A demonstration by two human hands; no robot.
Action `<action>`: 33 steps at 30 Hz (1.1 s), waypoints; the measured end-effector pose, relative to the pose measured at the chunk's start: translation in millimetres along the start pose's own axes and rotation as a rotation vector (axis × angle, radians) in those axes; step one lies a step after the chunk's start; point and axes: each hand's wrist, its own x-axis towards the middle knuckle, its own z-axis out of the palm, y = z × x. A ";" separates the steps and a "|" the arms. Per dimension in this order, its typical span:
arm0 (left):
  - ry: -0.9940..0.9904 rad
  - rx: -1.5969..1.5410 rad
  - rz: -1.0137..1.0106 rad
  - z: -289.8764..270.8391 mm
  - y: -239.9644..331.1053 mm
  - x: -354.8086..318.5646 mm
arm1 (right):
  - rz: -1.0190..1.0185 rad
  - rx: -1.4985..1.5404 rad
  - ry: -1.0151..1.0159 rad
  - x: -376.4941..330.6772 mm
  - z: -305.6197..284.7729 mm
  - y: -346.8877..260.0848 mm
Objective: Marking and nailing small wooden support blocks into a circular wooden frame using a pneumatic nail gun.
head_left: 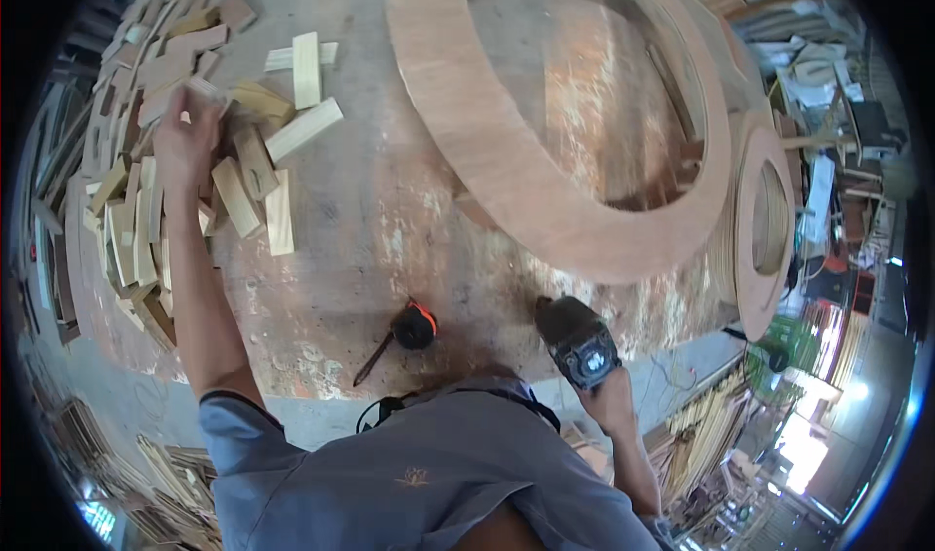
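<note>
My left hand (187,147) reaches into a pile of small wooden blocks at the far left of the worktable. Its fingers are curled and appear to pinch a pale wood block (204,88); the hold is partly blurred. At the table's near edge, my right hand (612,401) grips a dark power tool (577,341), which looks like a nail gun, its nose pointing toward the tabletop. Several loose light blocks, including a pale one (306,130), lie right of my left hand. Between my arms rests a black and orange tape measure (415,326), beside a thin dark pencil-like stick (374,359).
A large oval plywood ring (506,152) covers much of the table's right half, raised on blocks. Smaller stacked rings (755,249) stand at the right edge. The worn tabletop (341,298) has pale patches. Wood strips (696,444) and a green fan (784,351) stand beyond it.
</note>
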 end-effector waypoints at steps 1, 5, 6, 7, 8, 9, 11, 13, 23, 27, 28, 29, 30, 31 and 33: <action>0.057 -0.443 -0.022 1.6 21.5 -13.8 | 0.026 -0.002 0.000 -4.7 1.6 1.2; -0.104 -1.100 0.043 5.6 136.4 -108.9 | -0.035 0.019 0.089 -9.7 15.8 24.5; -0.214 -1.254 -0.097 2.1 179.9 -148.0 | -0.081 0.013 0.121 -12.5 18.1 30.2; -0.212 -1.144 -0.087 24.6 194.4 -181.5 | -0.151 0.016 0.147 -13.6 20.4 34.5; -0.128 -1.050 0.086 35.4 217.5 -213.7 | -0.163 0.039 0.147 -15.8 23.7 43.7; -0.169 -1.150 -0.028 53.3 234.3 -246.4 | -0.194 0.038 0.134 -16.7 21.8 44.2; -0.102 -1.009 0.005 87.7 262.6 -280.1 | -0.127 0.118 0.086 -23.2 14.2 41.6; -0.062 -0.943 0.019 85.2 287.7 -284.2 | -0.193 0.137 0.077 -29.3 -2.8 37.8; 0.081 -1.222 -0.131 111.9 332.2 -280.0 | -0.283 0.065 0.180 -50.9 -59.7 65.9; 0.200 -1.206 -0.187 109.0 334.1 -282.0 | -0.127 0.139 0.201 -47.6 -81.1 79.2; 0.234 -1.143 -0.161 105.0 333.8 -281.7 | -0.170 0.036 0.195 -43.3 -89.0 78.8; 0.260 -1.089 -0.130 101.9 336.6 -281.6 | -0.175 0.025 0.170 -42.1 -98.9 82.0; 0.260 -1.092 -0.139 104.2 336.8 -282.4 | -0.079 0.245 0.132 -38.5 -106.2 47.4; 0.246 -1.087 -0.146 106.7 335.6 -282.7 | 0.020 0.462 0.092 -32.9 -112.1 11.2; 0.238 -1.088 -0.164 109.2 333.0 -282.7 | 0.060 0.410 0.084 -21.7 -123.4 1.1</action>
